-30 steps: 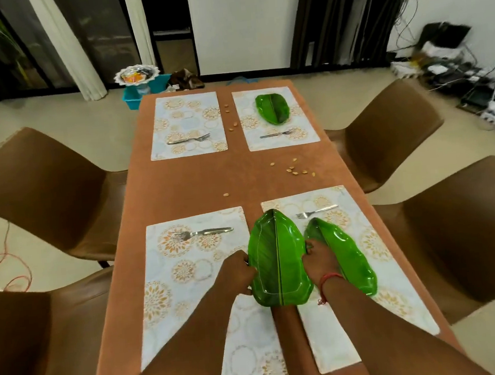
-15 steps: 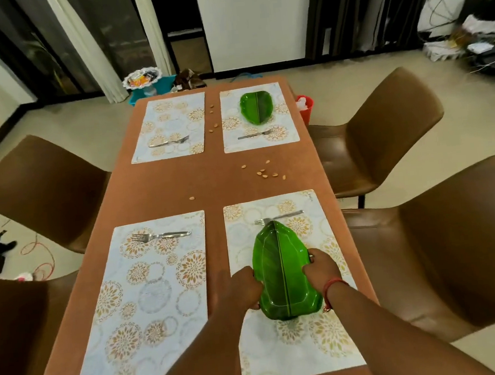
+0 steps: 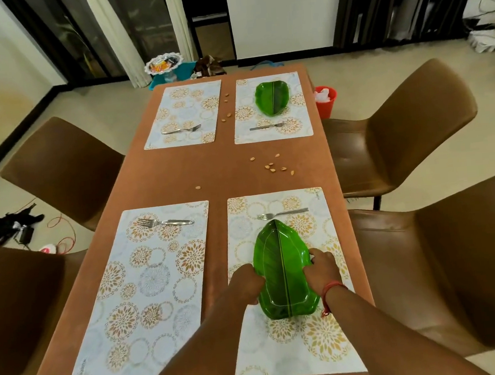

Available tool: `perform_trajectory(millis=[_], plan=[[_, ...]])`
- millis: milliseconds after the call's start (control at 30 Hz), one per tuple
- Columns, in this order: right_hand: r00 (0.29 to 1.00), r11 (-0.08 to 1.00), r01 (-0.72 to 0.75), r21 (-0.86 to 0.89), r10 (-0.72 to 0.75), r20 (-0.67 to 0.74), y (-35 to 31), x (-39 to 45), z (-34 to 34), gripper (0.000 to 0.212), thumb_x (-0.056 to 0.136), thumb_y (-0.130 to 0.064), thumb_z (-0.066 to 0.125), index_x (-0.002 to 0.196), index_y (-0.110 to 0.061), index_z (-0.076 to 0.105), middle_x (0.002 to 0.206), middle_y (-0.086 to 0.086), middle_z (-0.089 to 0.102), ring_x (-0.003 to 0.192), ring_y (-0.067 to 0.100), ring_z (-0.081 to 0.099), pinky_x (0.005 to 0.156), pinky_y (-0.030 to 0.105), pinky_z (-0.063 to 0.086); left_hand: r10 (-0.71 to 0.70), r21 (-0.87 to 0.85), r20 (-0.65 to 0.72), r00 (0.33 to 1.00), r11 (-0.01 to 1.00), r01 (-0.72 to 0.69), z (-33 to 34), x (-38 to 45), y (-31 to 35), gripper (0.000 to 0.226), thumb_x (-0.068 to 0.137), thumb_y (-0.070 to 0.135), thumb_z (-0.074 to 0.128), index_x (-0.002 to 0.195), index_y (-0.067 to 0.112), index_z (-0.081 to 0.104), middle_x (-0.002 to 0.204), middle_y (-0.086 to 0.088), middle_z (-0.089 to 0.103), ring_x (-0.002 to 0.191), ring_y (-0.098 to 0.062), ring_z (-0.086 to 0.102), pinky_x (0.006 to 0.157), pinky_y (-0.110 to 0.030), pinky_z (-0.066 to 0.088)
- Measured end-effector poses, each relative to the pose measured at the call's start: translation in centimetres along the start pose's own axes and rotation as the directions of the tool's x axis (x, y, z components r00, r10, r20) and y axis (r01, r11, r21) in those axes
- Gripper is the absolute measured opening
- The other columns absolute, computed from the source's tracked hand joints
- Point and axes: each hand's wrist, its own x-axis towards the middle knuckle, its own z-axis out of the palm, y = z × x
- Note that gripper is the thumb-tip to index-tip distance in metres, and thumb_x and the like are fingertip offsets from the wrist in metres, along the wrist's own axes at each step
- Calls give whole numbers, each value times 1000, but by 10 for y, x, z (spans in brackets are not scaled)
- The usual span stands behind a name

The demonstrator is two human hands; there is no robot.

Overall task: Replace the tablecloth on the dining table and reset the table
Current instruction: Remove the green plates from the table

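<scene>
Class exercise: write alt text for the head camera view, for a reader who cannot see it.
Both hands, left hand and right hand, grip a green leaf-shaped plate over the near right placemat. Four placemats, each with a fork, lie on an orange tablecloth; another green plate sits far right.

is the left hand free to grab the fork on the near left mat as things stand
Probably not right away. The left hand grips one edge of the green plate, with the right hand on the other. The fork lies unobstructed on the near left mat, so the path looks free once it lets go.
</scene>
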Motion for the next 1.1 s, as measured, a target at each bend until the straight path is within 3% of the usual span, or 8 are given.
perform_trajectory(millis=[133, 300, 467, 600, 700, 800, 967, 1100], plan=[[999, 997, -7, 71, 4, 49, -2, 1, 2, 57, 90, 0, 51, 145, -17, 44, 134, 11, 54, 102, 28, 62, 65, 26, 47, -26, -83, 6, 1000, 996, 27, 2, 3, -2, 19, 88, 13, 60, 105, 8, 65, 102, -15, 68, 91, -30, 70, 75, -48, 62], [1000, 994, 0, 113, -2, 16, 0, 0, 2, 54, 90, 1, 50, 140, -18, 50, 131, 8, 61, 106, 29, 63, 83, 36, 54, 39, -59, -44, 998, 997, -41, -1, 17, -12, 18, 82, 15, 58, 101, 15, 57, 104, -13, 64, 94, -32, 67, 80, -53, 60], [997, 977, 11, 214, 4, -71, 3, -16, 0, 52, 90, 5, 48, 134, -21, 56, 119, 6, 67, 95, 26, 65, 68, 27, 48, 144, 8, -40, 989, 990, -144, -10, 5, 1, 22, 87, 11, 59, 108, 16, 57, 103, -10, 63, 88, -28, 68, 74, -47, 62], [982, 953, 3, 302, 55, -183, 10, -33, 0, 59, 87, 8, 46, 137, -22, 52, 125, 8, 64, 85, 27, 65, 62, 29, 45, 258, 77, -25, 966, 964, -256, -14, -2, 11, 21, 85, 11, 56, 105, 17, 59, 91, -5, 64, 77, -25, 68, 70, -43, 62], [951, 931, -18, 364, 128, -281, 16, -63, -1, 64, 86, 12, 46, 142, -21, 49, 131, 10, 60, 90, 29, 66, 63, 30, 48, 350, 149, 29, 936, 925, -350, -13, -11, 12, 18, 88, 17, 57, 106, 17, 60, 93, -6, 66, 72, -21, 67, 56, -28, 52], [911, 918, -20, 396, 180, -371, 28, -97, -7, 62, 83, 15, 42, 125, -28, 58, 103, 2, 65, 71, 16, 59, 55, 24, 43, 449, 202, 80, 890, 867, -456, -1, -19, 8, 22, 89, 19, 58, 110, 15, 63, 98, -7, 69, 74, -20, 65, 60, -27, 47], [810, 870, 0, 493, 289, -510, 78, -160, -27, 51, 73, 4, 51, 113, -24, 69, 97, -6, 73, 97, 23, 69, 78, 31, 53, 506, 206, 270, 819, 800, -563, 47, -57, 12, 18, 78, 16, 59, 95, 17, 65, 87, -5, 70, 79, -25, 66, 77, -42, 57], [698, 831, -12, 556, 405, -590, 123, -222, -59, 51, 77, 3, 52, 117, -24, 67, 109, 0, 72, 103, 25, 65, 87, 33, 52, 575, 173, 406, 710, 715, -678, 108, -106, 27, 15, 72, 22, 62, 86, 27, 64, 77, 4, 67, 80, -21, 66, 73, -35, 55]])
